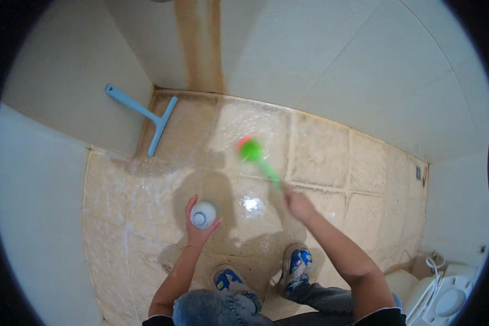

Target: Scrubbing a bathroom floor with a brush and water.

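My left hand point(199, 232) is wrapped around a whitish bottle point(208, 210) with a round cap, held upright above the wet tiled floor point(179, 191). My right hand point(300, 205) grips the handle of a green scrubbing brush point(250, 150) whose round head shows green and pink. The brush points up and to the left over the wet tiles and is blurred, so I cannot tell whether its head touches the floor. A light blue squeegee point(159, 122) leans in the corner at the upper left.
Pale walls point(330, 61) enclose the floor, with a brown stain point(199, 49) running down the far one. A toilet point(450, 299) with a white hose point(434, 269) stands at the lower right. A small floor drain point(418, 173) lies near the right wall. My shoes point(299, 265) are on the tiles.
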Available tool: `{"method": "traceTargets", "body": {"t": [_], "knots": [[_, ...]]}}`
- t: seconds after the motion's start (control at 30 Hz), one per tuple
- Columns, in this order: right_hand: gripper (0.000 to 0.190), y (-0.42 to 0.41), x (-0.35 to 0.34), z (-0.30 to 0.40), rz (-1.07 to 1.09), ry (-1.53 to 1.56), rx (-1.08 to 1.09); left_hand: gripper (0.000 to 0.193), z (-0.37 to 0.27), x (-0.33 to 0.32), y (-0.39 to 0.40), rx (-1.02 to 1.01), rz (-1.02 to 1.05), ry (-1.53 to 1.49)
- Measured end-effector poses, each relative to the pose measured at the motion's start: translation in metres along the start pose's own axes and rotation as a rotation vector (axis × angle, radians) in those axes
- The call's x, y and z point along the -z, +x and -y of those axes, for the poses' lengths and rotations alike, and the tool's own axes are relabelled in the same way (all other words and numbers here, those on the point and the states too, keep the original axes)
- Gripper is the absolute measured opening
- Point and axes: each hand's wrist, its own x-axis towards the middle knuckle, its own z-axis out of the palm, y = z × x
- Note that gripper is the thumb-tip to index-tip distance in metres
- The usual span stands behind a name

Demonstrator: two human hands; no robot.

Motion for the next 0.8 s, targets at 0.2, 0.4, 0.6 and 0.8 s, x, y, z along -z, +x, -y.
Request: {"method": "traceTargets", "body": {"t": [0.2, 0.4, 0.6, 0.8], "knots": [[0.042, -0.027, 0.017, -0.028, -0.001, 0.033, -0.140, 0.068, 0.005, -0.024, 0.014, -0.028, -0.021, -0.069], [0.047, -0.058, 0.005, 0.006, 0.231, 0.006, 0.036, 0.065, 0.007, -0.013, 0.014, 0.009, -0.040, -0.019], [0.047, -0.011, 0.018, -0.018, -0.148, 0.286, -0.432, 0.064, 0.012, -0.005, -0.009, 0.065, -0.059, -0.073], [0.050, 0.003, -0.006, -0.009, 0.175, -0.023, 0.257, 0.064, 0.003, 0.008, -0.046, 0.202, -0.221, -0.008]]}}
